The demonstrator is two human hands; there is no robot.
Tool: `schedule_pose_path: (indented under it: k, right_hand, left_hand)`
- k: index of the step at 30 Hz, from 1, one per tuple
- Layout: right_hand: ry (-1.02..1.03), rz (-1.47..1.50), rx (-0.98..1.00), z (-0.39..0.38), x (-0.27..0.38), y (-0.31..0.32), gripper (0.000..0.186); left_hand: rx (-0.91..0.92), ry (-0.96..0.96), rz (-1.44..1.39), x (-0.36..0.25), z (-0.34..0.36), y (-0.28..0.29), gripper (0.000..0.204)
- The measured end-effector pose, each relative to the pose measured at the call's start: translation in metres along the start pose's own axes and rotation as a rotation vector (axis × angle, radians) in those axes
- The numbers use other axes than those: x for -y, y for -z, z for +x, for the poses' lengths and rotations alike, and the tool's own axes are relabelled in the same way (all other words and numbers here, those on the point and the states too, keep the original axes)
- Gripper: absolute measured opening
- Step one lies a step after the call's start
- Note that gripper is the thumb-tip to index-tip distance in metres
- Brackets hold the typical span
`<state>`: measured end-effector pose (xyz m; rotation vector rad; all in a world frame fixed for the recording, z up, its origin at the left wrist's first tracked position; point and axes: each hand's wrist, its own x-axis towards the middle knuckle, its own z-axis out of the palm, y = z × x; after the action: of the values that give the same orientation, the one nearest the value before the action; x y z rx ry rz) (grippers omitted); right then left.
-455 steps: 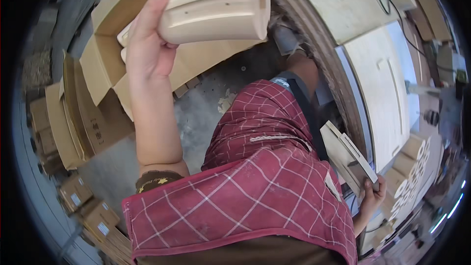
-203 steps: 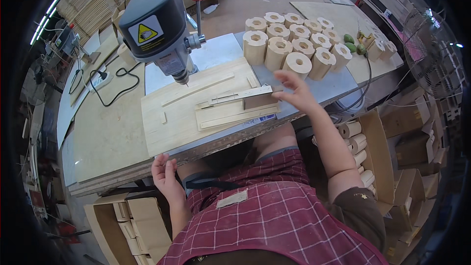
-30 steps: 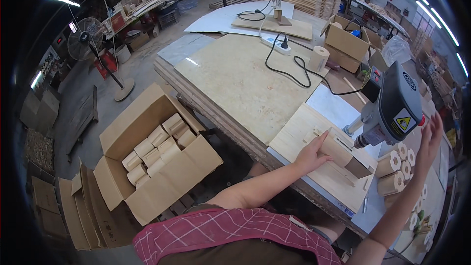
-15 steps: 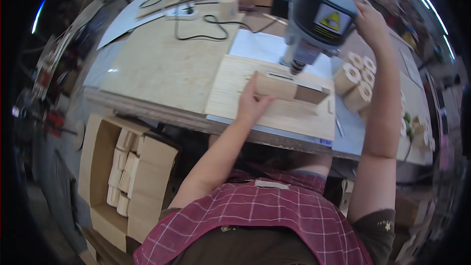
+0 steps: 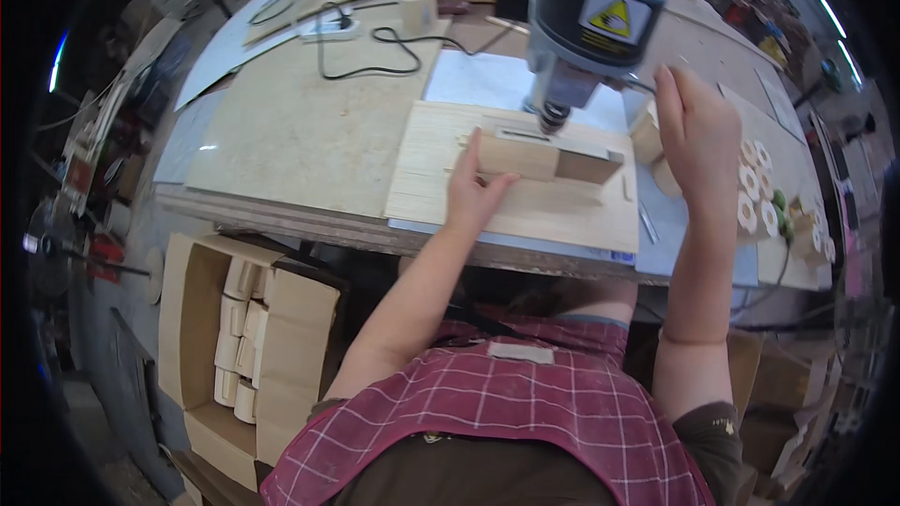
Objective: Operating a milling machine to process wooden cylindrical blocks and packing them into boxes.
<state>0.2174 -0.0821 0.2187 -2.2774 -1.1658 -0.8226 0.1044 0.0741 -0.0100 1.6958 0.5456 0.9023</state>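
Beneath the grey drill press (image 5: pixel 591 9), a wooden piece (image 5: pixel 516 159) lies on its side against a slotted strip on a pale wooden board (image 5: pixel 431 215), with a darker block at its right end. My left hand (image 5: pixel 473 187) grips the piece at its left end, thumb along the near face, other fingers toward the back. The chuck (image 5: pixel 553 114) is just above the strip; whether the bit touches the wood I cannot tell. My right hand (image 5: pixel 698 126) is closed around the press's feed handle at the right of the machine, forearm reaching up from below.
Several hollow wooden cylinders (image 5: pixel 750 183) stand on the bench at right. A power strip (image 5: pixel 328 30) with black cable lies at back left, near a lone cylinder (image 5: pixel 416 9). An open carton (image 5: pixel 187 319) of wooden pieces sits below the bench's front edge (image 5: pixel 281 215) at left.
My right hand has risen to the feed handle and since half a second ago has pulled it down toward me. My left hand stays on the piece. The view has turned toward the drill press.
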Motion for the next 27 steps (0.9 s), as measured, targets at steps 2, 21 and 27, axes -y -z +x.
schedule_pose_path:
  k: [2, 21, 27]
  right_hand:
    - [0.063, 0.123, -0.115, -0.013, 0.003, -0.009, 0.023]
    - [-0.034, 0.483, -0.237, -0.094, -0.009, -0.080, 0.014]
    - [0.101, 0.475, -0.268, -0.107, -0.025, -0.111, 0.010]
  left_hand:
    - [-0.021, -0.108, 0.007, 0.010, 0.001, 0.001, 0.084]
    - [0.076, 0.016, 0.084, -0.026, -0.008, 0.007, 0.085]
    - [0.061, -0.015, 0.112, -0.025, -0.007, 0.006, 0.085]
